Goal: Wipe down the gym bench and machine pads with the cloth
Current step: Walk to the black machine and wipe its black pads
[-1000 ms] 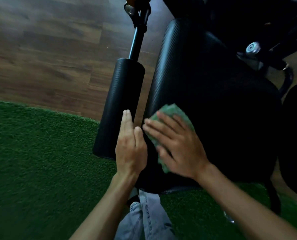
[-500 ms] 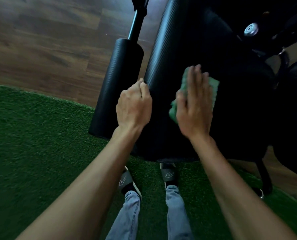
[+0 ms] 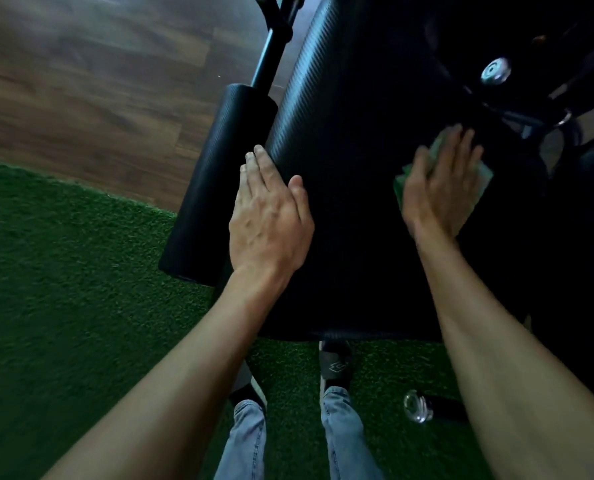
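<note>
Turf point(image 3: 63, 289) underfoot | I see left hand point(image 3: 271, 225) flat, fingers together, steadying bench pad point(image 3: 351, 202) edge | right hand point(image 3: 440, 188) splayed, pressing cloth point(image 3: 482, 176) down to wipe

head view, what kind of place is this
Most likely a gym. A black padded bench fills the middle, a black roller pad on a metal arm sits beside it, and green artificial turf meets a wood-look floor. The right hand presses a green cloth onto the bench.

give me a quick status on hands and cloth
Right hand flat on green cloth, pressing bench pad. Left hand open, bracing pad edge. Nothing in the way.
</note>
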The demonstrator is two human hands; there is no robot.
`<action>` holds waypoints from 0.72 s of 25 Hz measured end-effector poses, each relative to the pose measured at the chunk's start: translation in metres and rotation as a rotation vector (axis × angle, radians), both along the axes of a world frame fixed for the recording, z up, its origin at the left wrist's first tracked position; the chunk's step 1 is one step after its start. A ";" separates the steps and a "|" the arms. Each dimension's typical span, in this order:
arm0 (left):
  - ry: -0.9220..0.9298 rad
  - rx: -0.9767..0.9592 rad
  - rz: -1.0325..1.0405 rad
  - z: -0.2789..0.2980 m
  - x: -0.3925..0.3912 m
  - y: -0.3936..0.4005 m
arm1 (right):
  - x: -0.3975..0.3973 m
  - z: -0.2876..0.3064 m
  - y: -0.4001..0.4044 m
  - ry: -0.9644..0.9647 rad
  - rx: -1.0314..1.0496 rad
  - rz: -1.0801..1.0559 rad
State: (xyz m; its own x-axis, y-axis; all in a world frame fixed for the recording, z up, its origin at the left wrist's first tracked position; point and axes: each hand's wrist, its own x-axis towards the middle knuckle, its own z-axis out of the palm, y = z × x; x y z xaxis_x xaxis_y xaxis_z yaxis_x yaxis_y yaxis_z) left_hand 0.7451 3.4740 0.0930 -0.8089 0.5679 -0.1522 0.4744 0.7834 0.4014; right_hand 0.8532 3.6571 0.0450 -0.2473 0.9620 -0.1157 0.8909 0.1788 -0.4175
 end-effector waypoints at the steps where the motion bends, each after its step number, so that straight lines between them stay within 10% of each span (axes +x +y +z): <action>1: 0.016 -0.006 0.001 -0.002 0.000 0.000 | -0.024 0.005 0.002 0.026 0.020 0.068; 7: 0.177 -0.039 -0.119 -0.007 0.005 0.013 | 0.058 0.007 -0.071 0.043 0.077 0.751; 14: 0.210 -0.145 -0.118 -0.008 0.008 0.014 | 0.068 -0.028 0.051 -0.028 -0.027 -0.077; 18: 0.201 -0.172 -0.132 -0.009 0.008 0.015 | 0.001 -0.017 0.062 0.037 0.032 0.056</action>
